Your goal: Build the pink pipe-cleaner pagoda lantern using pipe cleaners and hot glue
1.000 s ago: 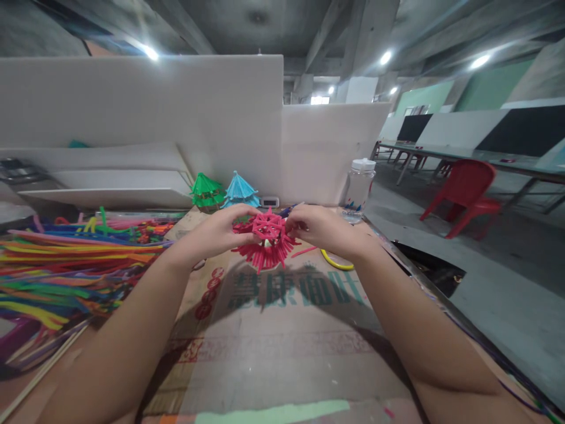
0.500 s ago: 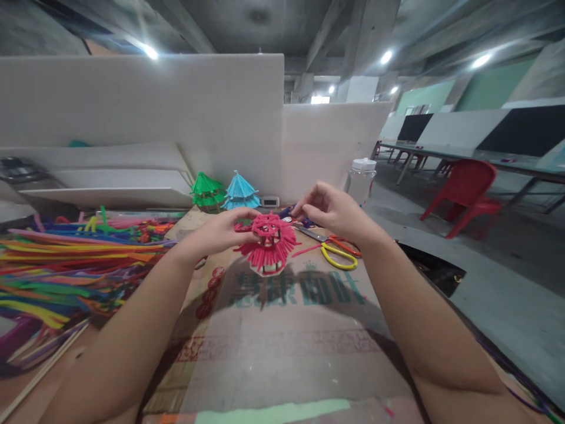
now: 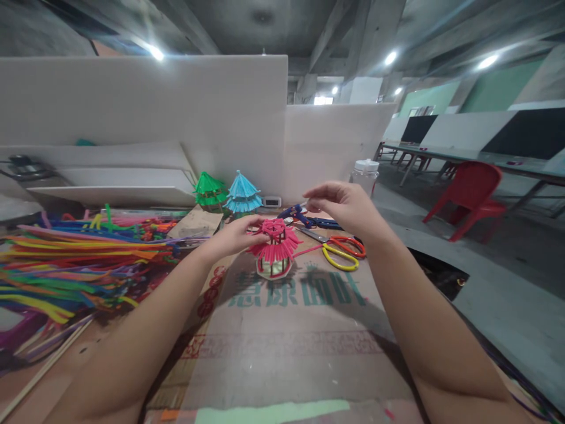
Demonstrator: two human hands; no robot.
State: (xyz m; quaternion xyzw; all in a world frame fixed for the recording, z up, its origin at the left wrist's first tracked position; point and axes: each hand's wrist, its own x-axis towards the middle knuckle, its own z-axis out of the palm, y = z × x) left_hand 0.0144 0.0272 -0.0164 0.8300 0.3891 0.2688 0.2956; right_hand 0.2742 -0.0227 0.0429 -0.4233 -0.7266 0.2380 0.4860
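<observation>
A small pink pavilion model, with a fringed roof of fuzzy strips and a pale base, stands upright on the cardboard. My left hand closes its fingers on the upper tier from the left. To the right and a little higher, my right hand hovers with thumb and fingertips drawn together in a pinch; anything between them is too small to make out. Just below those fingertips lies a dark blue tool, its kind unclear. Scissors with yellow and orange handles rest right of the model, beside a loose pink strip.
Colourful pipe cleaners lie heaped on the left. Green and light blue pavilion models stand at the back, near a small white display. A clear jar is behind my right hand. White boards wall off the back.
The pink model has gone from tilted and lifted to upright and lower. My right hand has moved slightly right, and the blue tool shows more fully.
</observation>
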